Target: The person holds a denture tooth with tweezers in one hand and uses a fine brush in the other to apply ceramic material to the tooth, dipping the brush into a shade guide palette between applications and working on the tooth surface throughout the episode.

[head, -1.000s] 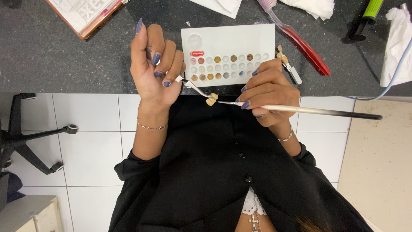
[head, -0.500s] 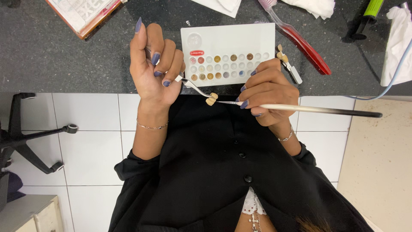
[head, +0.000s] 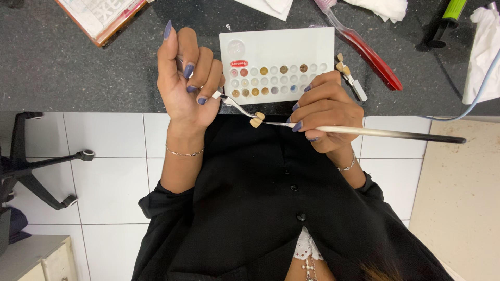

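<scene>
Dark counter (head: 78, 78); brush (head: 385, 134) horizontal, tip left at tooth (head: 255, 122).

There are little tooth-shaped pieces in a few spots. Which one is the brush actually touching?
The tooth piece clamped in the metal holder in the left hand. The brush tip meets it; the shade tabs beside the palette lie untouched.
</scene>
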Demonstrator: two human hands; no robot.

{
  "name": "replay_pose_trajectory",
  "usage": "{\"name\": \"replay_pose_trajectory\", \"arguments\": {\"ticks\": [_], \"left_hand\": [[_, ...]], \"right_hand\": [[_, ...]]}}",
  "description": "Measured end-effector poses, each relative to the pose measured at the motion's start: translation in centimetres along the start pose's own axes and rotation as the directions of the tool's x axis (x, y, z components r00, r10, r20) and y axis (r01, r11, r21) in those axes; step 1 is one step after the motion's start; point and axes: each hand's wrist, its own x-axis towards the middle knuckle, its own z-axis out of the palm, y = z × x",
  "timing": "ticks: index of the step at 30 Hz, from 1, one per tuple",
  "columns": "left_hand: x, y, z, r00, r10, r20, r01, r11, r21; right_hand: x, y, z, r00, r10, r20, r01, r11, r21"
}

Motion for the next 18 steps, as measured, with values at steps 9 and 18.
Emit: {"name": "replay_pose_trajectory", "arguments": {"ticks": [9,18], "left_hand": [[0.01,0.01,-0.01,1.000,-0.005,-0.002,0.005,1.000,-0.009],[-0.04,0.09,0.00,1.000,-0.009,-0.007,0.009,1.000,-0.003]], "right_hand": [[0.00,-0.01,-0.02,1.000,0.003,-0.001,-0.003,1.000,0.014],[0.07,0.15,0.06,1.000,-0.015,0.005,0.015,1.000,0.016]]}}
